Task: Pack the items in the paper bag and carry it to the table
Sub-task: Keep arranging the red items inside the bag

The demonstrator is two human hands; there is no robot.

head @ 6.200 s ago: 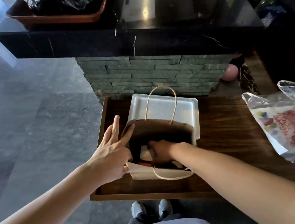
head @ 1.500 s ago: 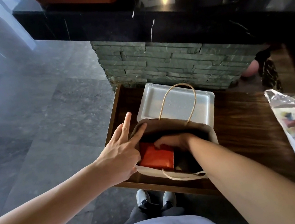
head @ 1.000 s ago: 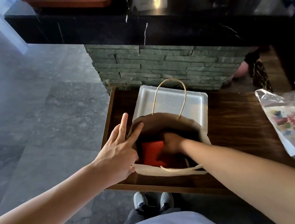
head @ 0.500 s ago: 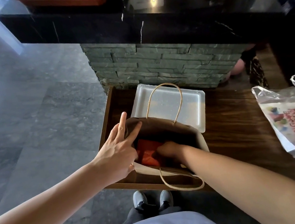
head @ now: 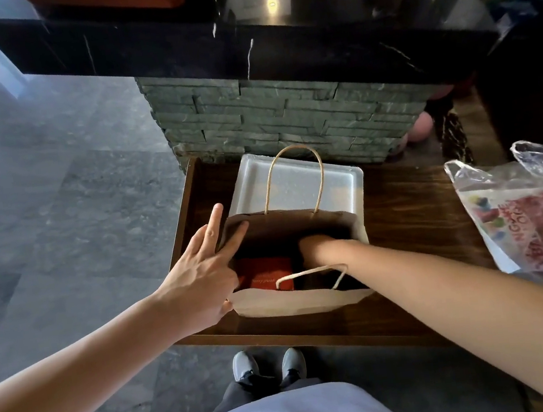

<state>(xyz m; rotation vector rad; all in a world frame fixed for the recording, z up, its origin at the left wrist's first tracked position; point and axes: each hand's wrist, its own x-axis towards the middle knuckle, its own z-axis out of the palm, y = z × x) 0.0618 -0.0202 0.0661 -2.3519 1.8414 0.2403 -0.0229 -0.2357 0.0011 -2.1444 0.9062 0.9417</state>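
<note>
A brown paper bag with twine handles stands open on the dark wooden table. My left hand holds the bag's left side, with the index finger over the rim, the thumb at the front corner and the other fingers spread outside. My right hand reaches down into the right half of the bag, and its fingers are hidden in the dark inside. A red box lies in the left half of the bag, apart from my right hand.
A white foam tray lies just behind the bag. A clear plastic bag with colourful contents sits at the table's right. A stone-faced wall under a black counter stands behind. Grey floor lies to the left.
My right hand has come off the red box and gone deeper into the bag's right side. The box now lies lower on the left. My left hand keeps its hold.
</note>
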